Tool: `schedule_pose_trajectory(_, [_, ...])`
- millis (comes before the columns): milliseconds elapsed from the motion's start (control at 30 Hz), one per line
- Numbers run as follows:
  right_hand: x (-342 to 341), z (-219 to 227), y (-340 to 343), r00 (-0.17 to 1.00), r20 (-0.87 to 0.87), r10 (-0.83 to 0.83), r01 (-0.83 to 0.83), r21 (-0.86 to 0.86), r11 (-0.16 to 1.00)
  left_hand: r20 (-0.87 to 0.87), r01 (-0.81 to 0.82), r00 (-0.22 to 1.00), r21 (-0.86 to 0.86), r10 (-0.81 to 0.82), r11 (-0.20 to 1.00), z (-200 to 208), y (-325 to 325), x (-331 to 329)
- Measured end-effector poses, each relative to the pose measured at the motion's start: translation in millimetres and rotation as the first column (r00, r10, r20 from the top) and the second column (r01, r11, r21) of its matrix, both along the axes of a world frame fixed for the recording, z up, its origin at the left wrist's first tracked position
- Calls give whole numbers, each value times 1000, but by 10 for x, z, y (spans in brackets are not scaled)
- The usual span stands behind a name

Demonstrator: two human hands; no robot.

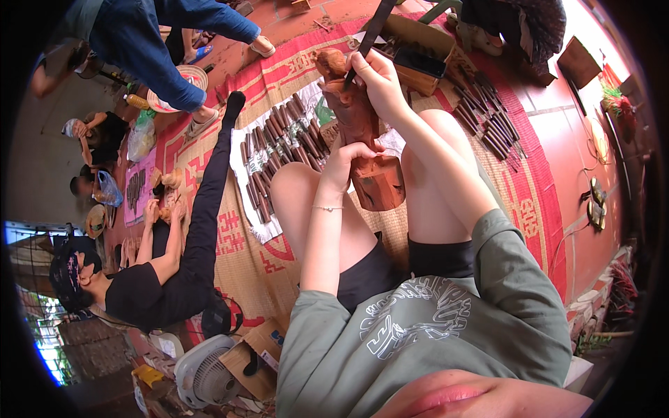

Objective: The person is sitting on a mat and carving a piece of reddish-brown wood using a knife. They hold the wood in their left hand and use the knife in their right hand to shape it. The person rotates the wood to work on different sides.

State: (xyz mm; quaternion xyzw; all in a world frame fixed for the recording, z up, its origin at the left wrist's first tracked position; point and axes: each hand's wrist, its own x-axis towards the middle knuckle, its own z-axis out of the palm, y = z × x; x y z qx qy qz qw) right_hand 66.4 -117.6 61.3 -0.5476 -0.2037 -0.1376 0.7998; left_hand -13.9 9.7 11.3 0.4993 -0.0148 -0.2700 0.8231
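1. The carved wooden figure [348, 115], reddish brown on a block-like base, is between the person's bare knees [296, 191], above the mat [226, 202]; I cannot tell if the base touches the mat.
2. The left hand [346, 161] is closed around the figure just above its base; the fingers are partly hidden behind the wood.
3. The right hand [376, 75] has its fingers bent closely around a long dark tool [378, 28]; the tool slants down to the upper part of the figure, just below its rounded top; the exact contact of its tip is hidden.
4. Left of the figure, a white cloth [267, 230] lies on the mat; many dark-handled tools [279, 129] lie on it in rows.
5. Near the right edge of the mat lies a second group of tools [498, 132]; toward the far edge stands a cardboard box [418, 82].
6. By the left edge, a co-worker [150, 289] in black sits with both hands at a pale wooden piece [166, 212].
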Motion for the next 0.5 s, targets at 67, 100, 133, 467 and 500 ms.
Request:
schedule_pose_trajectory(67, [-30,-26,25,997,11,-79,79,5,997,164,-42,986,101,25,994,95,-38,-53])
schedule_pose_trajectory(100, [-52,-15,41,992,21,-123,122,15,992,243,-67,969,145,30,987,132,-65,-79])
schedule_pose_trajectory(133, [-69,-12,49,986,31,-166,166,26,986,250,-70,968,127,36,989,137,-76,-87])
schedule_pose_trajectory(467, [-134,-68,132,949,38,-312,311,27,950,96,-203,973,-70,209,977,173,-176,-87])
schedule_pose_trajectory(500, [-145,-60,171,945,57,-322,322,21,947,125,-227,964,-79,236,971,133,-175,-59])
